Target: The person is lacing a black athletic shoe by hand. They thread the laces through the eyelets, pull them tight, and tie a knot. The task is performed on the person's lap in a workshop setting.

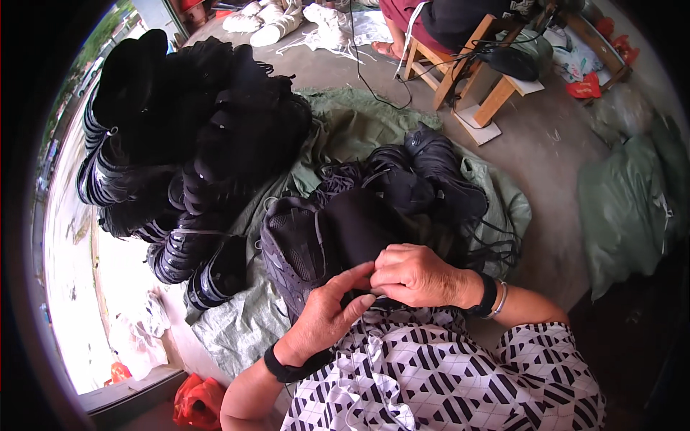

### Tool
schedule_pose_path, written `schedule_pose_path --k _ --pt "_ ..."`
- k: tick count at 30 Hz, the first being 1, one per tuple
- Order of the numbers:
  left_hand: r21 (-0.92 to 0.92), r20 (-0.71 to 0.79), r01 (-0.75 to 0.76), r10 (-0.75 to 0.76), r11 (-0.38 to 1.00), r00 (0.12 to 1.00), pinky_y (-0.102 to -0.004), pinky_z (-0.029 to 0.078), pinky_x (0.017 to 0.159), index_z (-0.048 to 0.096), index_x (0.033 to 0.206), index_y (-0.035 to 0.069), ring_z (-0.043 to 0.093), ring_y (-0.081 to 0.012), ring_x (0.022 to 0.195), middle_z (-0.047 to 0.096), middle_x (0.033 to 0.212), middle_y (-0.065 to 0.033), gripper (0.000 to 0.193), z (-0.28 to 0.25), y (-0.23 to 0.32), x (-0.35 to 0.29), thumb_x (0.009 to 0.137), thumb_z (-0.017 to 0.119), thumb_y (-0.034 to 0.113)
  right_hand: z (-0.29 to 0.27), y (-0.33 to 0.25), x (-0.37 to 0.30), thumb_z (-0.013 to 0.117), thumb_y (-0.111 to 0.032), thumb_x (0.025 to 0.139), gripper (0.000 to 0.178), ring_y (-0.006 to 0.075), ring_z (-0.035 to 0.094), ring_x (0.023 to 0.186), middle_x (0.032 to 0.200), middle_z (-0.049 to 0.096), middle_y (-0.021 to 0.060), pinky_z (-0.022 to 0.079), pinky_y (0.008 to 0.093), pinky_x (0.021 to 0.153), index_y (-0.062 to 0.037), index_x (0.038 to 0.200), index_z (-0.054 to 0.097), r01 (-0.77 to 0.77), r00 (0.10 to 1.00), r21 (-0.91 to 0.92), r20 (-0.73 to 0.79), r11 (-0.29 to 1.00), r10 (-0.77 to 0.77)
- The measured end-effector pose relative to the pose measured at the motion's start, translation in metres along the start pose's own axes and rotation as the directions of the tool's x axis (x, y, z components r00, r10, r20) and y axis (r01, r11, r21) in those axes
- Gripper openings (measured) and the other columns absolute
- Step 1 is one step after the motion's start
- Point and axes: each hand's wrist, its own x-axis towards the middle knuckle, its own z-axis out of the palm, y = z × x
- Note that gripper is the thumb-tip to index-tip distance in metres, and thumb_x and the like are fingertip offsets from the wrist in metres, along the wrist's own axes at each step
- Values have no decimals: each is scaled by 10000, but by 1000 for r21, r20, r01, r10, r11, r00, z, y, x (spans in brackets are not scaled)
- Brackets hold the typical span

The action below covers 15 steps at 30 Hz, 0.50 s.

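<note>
My left hand (pixel 329 310) and my right hand (pixel 417 276) meet just above my lap, fingertips almost touching. The right fingers are curled into a pinch. The left thumb and fingers close in from the other side. Whatever lies between them is too small and hidden to name. Against my knees, beyond the left hand, leans a dark mesh shoe upper (pixel 293 241). Beside it is a smooth black surface (pixel 361 226), partly covered by my hands. A thin pale cord (pixel 374 352) hangs down over my patterned clothing.
Tall stacks of black shoe uppers (pixel 215 136) stand at the left. More bundled uppers (pixel 438 172) lie ahead on a green woven sheet (pixel 345 118). Another person sits near a wooden stool (pixel 445 72), by white shoes (pixel 269 25). Green sacks (pixel 622 208) stand right; a red bag (pixel 198 402) lies lower left.
</note>
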Motion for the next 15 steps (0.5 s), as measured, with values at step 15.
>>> schedule_pose_path --k 15 --pt "-117 40 358 -356 926 934 -210 407 553 673 887 14 484 -39 583 532 629 36 262 -70 -4 -57 1004 528 198 -82 75 -22 673 -131 866 115 36 466 482 670 557 -21 370 193 445 -29 897 630 -547 695 600 -63 584 716"
